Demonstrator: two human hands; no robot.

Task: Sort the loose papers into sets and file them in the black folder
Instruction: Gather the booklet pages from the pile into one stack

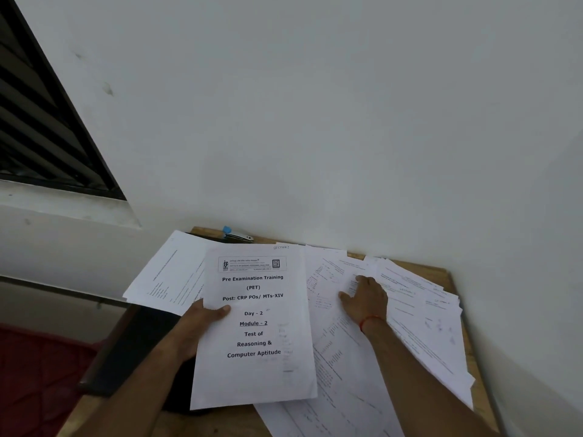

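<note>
My left hand gripped the cover sheet at its left edge, thumb curled over the front and the other fingers hidden behind it. The sheet was smooth white paper, rectangular, printed in bold black type reading "Pre Examination Training", "Day - 2" and "Module - 2" (whether further sheets lay behind it could not be told). It was raised, tilted toward me, above the table.

My right hand lay flat, fingers straight and spread, pressing on the loose papers and holding nothing. These were thin white sheets with fine print, fanned in overlapping layers across the right half of the wooden table, whose top showed a pale brown grain.

The black folder lay flat at the table's left edge, matte and dark, under my left forearm. A few white sheets rested across its far end. A metal stapler with a blue end sat by the wall, just beyond the papers.
</note>
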